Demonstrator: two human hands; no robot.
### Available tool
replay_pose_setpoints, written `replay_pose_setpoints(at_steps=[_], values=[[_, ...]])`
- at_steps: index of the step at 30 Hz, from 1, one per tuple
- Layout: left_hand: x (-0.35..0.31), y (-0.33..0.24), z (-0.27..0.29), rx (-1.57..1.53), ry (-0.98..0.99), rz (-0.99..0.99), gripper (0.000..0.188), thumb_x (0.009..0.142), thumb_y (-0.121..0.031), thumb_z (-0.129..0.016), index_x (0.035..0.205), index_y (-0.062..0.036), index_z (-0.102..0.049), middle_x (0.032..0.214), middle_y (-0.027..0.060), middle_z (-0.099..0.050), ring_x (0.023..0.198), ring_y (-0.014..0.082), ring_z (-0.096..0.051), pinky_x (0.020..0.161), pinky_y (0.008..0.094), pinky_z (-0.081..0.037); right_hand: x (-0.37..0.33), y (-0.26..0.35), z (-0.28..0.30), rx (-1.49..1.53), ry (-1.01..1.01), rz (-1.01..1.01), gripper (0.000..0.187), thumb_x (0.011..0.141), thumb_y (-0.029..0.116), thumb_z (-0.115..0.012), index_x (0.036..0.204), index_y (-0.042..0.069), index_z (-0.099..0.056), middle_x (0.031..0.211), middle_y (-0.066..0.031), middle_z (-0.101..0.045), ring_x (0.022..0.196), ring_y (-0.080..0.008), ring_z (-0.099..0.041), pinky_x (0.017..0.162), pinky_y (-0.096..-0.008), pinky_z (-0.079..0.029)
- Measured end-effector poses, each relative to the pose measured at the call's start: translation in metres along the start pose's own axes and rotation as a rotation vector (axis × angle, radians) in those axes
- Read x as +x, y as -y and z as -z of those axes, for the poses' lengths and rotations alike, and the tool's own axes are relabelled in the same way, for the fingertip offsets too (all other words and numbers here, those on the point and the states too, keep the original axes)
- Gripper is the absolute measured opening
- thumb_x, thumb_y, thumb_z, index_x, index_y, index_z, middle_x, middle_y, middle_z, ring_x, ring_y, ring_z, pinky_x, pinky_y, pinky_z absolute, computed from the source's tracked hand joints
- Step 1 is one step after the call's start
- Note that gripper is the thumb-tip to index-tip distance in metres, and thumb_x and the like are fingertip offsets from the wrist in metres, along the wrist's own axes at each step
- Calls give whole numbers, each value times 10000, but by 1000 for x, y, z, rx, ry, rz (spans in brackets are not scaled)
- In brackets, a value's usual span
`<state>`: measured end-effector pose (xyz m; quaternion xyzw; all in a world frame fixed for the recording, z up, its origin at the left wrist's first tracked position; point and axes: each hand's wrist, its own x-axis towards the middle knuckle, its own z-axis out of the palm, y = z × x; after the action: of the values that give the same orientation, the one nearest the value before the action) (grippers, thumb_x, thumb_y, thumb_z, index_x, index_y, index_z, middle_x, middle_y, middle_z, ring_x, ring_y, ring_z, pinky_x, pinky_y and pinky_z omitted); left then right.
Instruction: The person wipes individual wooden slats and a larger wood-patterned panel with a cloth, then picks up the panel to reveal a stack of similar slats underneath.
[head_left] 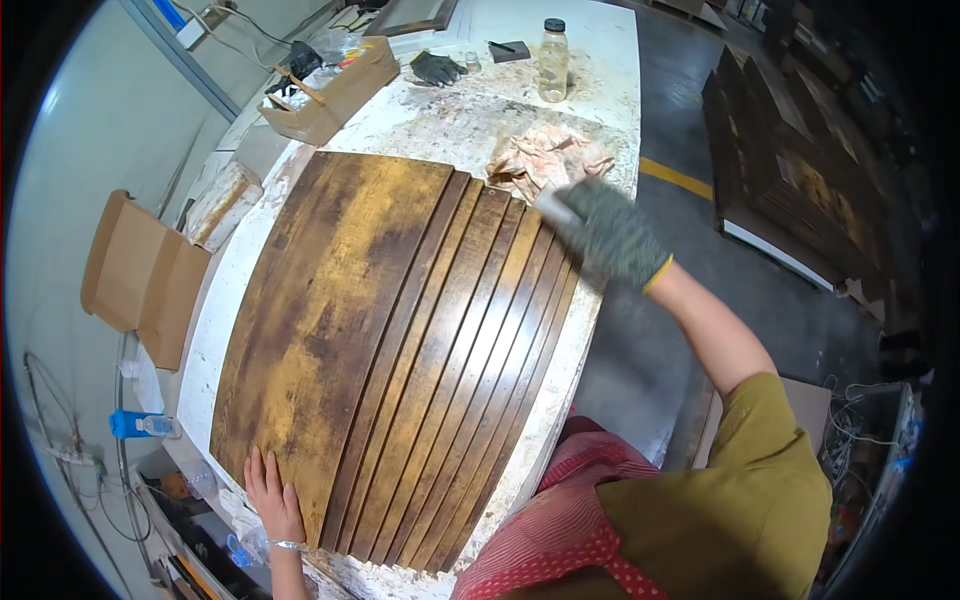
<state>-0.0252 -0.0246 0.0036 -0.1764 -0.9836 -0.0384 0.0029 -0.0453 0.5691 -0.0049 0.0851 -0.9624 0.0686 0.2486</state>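
The bare left hand [270, 495] lies flat, fingers spread, on the near edge of the stained wooden panel [330, 300]. The gloved right hand [610, 235] grips a pale, blurred object at the panel's far corner on the worktable [610, 60].

Blurred gloved right hand [612, 232], grasp unclear

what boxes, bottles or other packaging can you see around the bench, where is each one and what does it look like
Open cardboard box: far left of the white bench, brown, rectangular, holding odds and ends.
Clear plastic bottle: far end of the bench, upright, dark cap, pale contents.
Flattened cardboard box: left of the bench, low down, brown, flaps open.
Blue and clear bottle: lower left, lying on its side.
No screens or signs in view.
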Motion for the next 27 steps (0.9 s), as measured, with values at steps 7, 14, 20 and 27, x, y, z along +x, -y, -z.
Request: replay_pose_setpoints(at_steps=[7,14,20,27], values=[[0,7,-5,14,-5,-12,528,957,-360,-317,1373,-44,-395,1476,151,-294,1343,391,-245,1093,476,-173,-52,81,-5,326,156,70,402,727,228,-653,1085,58,-589,898,-129,-556,833,-284,-581,697,-396,-491],[1,5,-4,22,-2,-32,524,957,-350,-318,1370,-37,-396,1475,152,-296,1341,391,-247,1095,478,-172,-34,-27,-19,-102,143,-129,356,826,225,-557,1150,78,-568,981,-146,-571,849,-308,-592,731,-406,-493],[-5,4,-2,32,-5,-15,519,959,-344,-310,1368,-38,-399,1473,153,-299,1340,389,-251,1094,474,-176,-27,-13,-24,43,195,-42,410,808,276,-578,1171,86,-584,1053,-156,-566,951,-310,-580,787,-407,-489],[-2,7,-5,39,-35,-37,514,959,-352,-315,1370,-58,-407,1467,143,-315,1333,386,-269,1090,472,-189,-33,-32,-13,92,99,-394,340,828,302,-593,1073,68,-623,899,-174,-593,858,-335,-585,766,-427,-479]])
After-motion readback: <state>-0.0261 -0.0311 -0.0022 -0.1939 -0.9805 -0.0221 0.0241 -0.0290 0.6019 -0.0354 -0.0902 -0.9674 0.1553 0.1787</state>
